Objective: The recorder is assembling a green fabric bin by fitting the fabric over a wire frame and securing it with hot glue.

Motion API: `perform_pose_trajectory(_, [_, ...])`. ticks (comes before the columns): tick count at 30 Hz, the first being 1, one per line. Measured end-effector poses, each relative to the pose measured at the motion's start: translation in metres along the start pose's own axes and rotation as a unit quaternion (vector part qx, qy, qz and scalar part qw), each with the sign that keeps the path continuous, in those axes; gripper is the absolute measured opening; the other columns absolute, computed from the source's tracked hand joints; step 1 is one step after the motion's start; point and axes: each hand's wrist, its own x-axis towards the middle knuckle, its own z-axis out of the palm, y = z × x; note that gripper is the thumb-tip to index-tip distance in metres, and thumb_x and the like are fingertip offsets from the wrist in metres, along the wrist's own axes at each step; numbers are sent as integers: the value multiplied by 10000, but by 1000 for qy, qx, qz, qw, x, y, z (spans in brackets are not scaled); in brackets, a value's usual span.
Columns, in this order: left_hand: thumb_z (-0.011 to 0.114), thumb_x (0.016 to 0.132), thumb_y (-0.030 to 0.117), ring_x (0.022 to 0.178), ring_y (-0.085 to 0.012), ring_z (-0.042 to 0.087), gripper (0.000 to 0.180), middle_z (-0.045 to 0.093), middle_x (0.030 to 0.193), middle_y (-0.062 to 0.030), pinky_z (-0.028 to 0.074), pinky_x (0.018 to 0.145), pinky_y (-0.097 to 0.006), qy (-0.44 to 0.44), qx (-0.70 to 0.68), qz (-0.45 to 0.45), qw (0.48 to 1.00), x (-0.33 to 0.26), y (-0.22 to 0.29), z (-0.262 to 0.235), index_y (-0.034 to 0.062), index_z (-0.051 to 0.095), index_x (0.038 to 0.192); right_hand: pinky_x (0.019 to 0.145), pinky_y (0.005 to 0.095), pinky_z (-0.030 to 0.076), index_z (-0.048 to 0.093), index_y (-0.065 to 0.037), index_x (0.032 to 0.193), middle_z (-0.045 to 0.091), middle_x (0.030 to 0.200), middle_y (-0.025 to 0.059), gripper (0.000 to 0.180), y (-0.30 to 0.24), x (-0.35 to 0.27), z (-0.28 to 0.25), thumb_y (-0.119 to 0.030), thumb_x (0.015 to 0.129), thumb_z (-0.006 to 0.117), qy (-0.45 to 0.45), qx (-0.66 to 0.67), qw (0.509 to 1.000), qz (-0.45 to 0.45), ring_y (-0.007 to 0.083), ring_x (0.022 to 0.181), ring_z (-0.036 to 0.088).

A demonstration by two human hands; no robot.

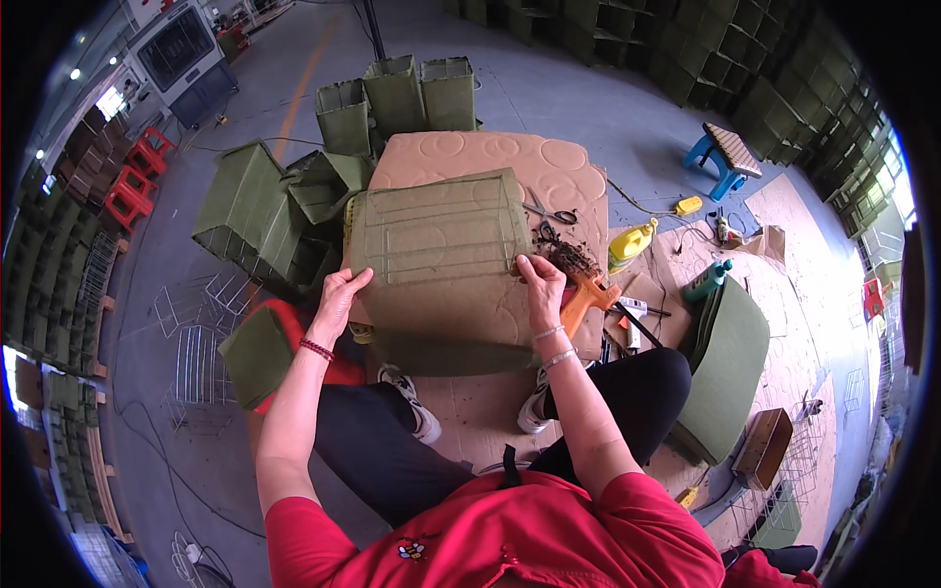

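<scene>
A green fabric sheet lies over the cardboard-topped work surface in front of me, its near edge hanging over the front. A thin wire frame lies flat on its far part. My left hand is closed at the sheet's left edge, with thumb and fingers pinched together. At the right edge, near the end of the wire, my right hand pinches the sheet in the same way. The undersides of both grips are hidden. Just beyond my right hand are scissors, dark scraps and an orange-handled tool.
Green fabric boxes stand beyond the work surface, with more at its left. Bare wire frames lie on the left floor. To the right are a yellow bottle, a teal bottle, stacked green sheets and a blue-legged stool.
</scene>
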Motion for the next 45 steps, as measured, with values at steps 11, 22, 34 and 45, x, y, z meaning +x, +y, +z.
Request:
perform_pose_trajectory(11, [780, 813, 245, 537, -1, 292, 505, 361, 587, 116, 224, 470, -237, 69, 142, 24, 987, 8, -17, -9, 201, 340, 569, 577, 191, 393, 696, 10, 840, 618, 708, -58, 140, 8, 7, -1, -127, 863, 713, -10, -29, 999, -23, 17, 635, 503])
perform_pose_trajectory(22, [757, 832, 186, 580, -13, 449, 409, 523, 643, 68, 364, 516, -211, 66, 156, 37, 985, 9, -20, -9, 153, 423, 598, 581, 202, 399, 662, 27, 824, 584, 685, -51, 156, 19, 16, -3, -112, 843, 729, 0, -75, 995, -64, 32, 633, 478])
perform_pose_trajectory(34, [789, 785, 177, 524, -34, 312, 463, 394, 554, 81, 247, 451, -288, 139, 245, 84, 956, 17, -26, -7, 98, 417, 520, 564, 206, 370, 652, 15, 781, 550, 683, -87, 141, 29, 18, -4, -89, 847, 719, -17, -117, 991, -60, 16, 647, 435])
perform_pose_trajectory(45, [737, 847, 187, 537, -3, 405, 319, 529, 598, 78, 316, 474, -218, 107, 108, 87, 985, 33, 21, -6, 94, 571, 590, 545, 297, 429, 663, 42, 848, 634, 618, 84, 231, -54, 42, 20, -187, 829, 692, -67, -238, 959, -137, 104, 554, 539])
